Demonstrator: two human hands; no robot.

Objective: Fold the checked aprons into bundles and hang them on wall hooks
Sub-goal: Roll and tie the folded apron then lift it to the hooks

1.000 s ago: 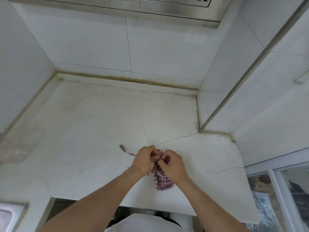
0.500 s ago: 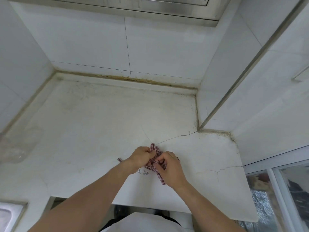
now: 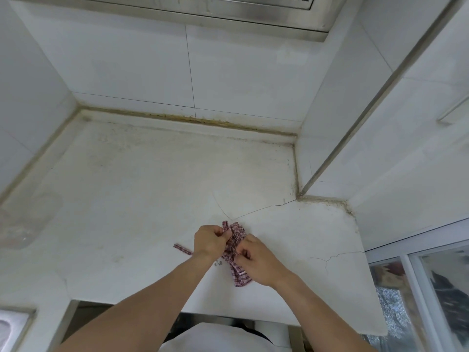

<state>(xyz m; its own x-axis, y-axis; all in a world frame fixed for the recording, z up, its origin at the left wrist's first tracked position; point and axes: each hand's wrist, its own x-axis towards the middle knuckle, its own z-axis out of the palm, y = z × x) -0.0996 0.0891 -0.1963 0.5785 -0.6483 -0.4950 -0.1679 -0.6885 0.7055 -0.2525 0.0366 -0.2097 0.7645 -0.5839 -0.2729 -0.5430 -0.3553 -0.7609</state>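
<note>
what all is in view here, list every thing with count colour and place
checked apron: one, red and white, bundled on the countertop, a strap trailing left
countertop: one, white, cracked and stained, centre
wall tiles: several, white, behind and at the sides
range hood: one, steel, top edge
sink: one, steel, bottom left corner
window: one, white frame, bottom right
hands: two, left hand and right hand both gripping the apron
</note>
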